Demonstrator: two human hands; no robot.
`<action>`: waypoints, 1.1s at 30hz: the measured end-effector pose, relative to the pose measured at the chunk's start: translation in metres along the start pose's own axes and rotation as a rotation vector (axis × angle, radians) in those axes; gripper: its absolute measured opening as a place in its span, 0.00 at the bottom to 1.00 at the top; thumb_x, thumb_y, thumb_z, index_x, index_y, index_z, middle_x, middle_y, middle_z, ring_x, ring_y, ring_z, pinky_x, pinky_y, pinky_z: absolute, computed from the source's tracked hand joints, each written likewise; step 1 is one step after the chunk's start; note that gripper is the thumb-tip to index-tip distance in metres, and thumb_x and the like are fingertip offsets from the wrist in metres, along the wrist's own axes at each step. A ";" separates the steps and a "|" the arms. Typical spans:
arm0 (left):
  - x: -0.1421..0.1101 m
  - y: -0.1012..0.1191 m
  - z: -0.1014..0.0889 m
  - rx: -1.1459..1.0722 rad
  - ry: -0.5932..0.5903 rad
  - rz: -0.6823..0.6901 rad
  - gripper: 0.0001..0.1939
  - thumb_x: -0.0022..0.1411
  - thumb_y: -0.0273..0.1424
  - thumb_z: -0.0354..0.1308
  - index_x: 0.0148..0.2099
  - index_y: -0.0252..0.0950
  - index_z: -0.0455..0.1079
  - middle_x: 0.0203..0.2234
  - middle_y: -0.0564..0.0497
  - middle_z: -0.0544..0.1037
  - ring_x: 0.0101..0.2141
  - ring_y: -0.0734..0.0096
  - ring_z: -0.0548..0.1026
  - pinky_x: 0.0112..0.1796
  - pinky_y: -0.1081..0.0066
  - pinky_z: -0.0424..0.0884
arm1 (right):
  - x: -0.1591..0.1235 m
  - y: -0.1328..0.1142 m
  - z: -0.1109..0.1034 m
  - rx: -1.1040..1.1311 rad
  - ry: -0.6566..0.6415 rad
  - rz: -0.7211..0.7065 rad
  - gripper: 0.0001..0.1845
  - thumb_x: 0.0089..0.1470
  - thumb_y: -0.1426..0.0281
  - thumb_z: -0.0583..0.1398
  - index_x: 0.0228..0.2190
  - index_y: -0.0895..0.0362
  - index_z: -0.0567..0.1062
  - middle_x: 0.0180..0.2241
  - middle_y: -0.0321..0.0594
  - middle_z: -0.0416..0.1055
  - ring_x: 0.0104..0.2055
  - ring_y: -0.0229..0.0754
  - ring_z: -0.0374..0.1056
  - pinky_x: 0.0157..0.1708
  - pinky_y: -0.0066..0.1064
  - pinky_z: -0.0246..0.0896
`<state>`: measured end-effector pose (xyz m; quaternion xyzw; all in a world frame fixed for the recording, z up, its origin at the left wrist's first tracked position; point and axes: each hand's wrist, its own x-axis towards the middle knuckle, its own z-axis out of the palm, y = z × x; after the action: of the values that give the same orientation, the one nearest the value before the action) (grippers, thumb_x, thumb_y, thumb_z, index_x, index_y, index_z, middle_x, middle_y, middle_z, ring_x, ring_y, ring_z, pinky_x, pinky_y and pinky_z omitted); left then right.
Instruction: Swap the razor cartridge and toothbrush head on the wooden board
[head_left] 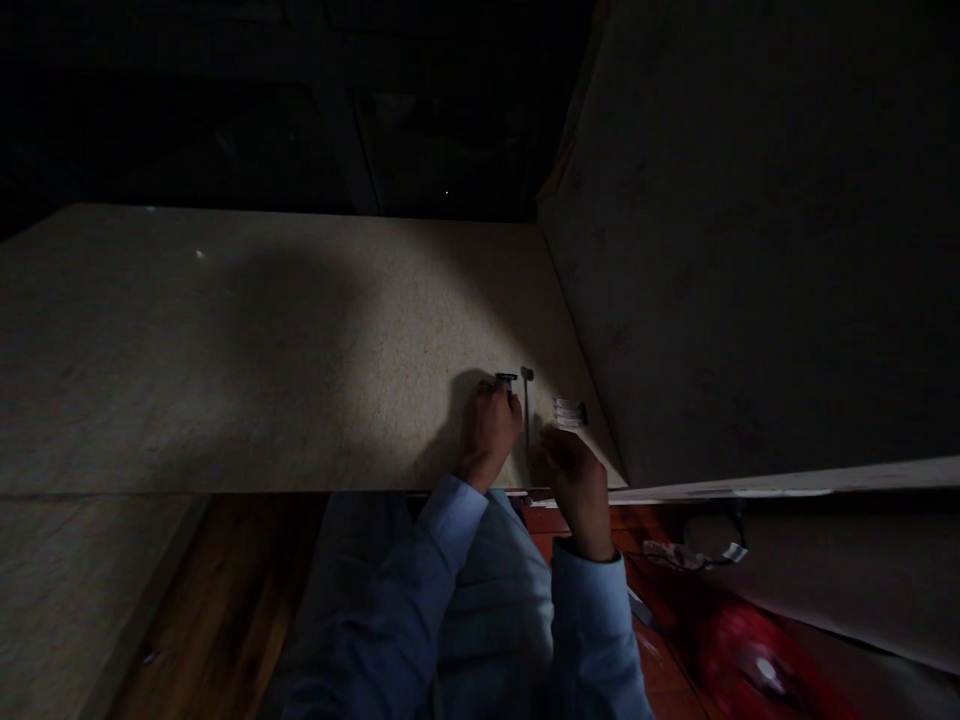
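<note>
The left hand (pixel 493 425) partly hides an object (pixel 507 377) too small to identify, and the bottom edge crops both sleeves (pixel 596 610).

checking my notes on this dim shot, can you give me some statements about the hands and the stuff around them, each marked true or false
1. The left hand holds a small dark-topped object. True.
2. The thin rod lies to the left of both hands. False: it lies between the left hand and the right hand.
3. A light striped item lies on the pale tabletop, just beyond the right hand. True.
4. The person's sleeves are red. False: they are blue.
5. A red object shows at the picture's lower right, off the tabletop. True.
</note>
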<state>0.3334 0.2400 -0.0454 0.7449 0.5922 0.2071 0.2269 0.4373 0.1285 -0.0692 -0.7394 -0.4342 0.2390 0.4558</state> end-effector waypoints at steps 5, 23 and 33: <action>-0.002 -0.006 0.013 -0.091 0.096 0.027 0.13 0.66 0.28 0.55 0.50 0.30 0.75 0.41 0.35 0.79 0.43 0.53 0.77 0.44 0.61 0.72 | 0.000 -0.001 0.003 -0.158 -0.022 -0.099 0.19 0.52 0.60 0.60 0.40 0.59 0.80 0.42 0.53 0.78 0.44 0.55 0.74 0.45 0.45 0.68; -0.026 -0.048 0.016 -0.690 0.232 0.134 0.09 0.66 0.27 0.55 0.46 0.37 0.74 0.35 0.49 0.79 0.30 0.74 0.75 0.34 0.74 0.72 | -0.013 -0.031 -0.006 -0.166 0.071 -0.122 0.23 0.56 0.55 0.60 0.43 0.60 0.79 0.38 0.49 0.77 0.32 0.45 0.72 0.35 0.37 0.69; -0.030 -0.143 -0.046 -0.716 0.361 0.010 0.10 0.62 0.30 0.55 0.42 0.35 0.76 0.30 0.49 0.80 0.28 0.71 0.76 0.31 0.73 0.73 | -0.045 -0.080 0.063 -0.046 -0.338 -0.325 0.14 0.60 0.65 0.60 0.44 0.56 0.80 0.38 0.46 0.79 0.35 0.44 0.75 0.38 0.35 0.71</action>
<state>0.1878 0.2426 -0.0921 0.5733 0.5091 0.5290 0.3637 0.3328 0.1360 -0.0304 -0.6194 -0.6229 0.2729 0.3923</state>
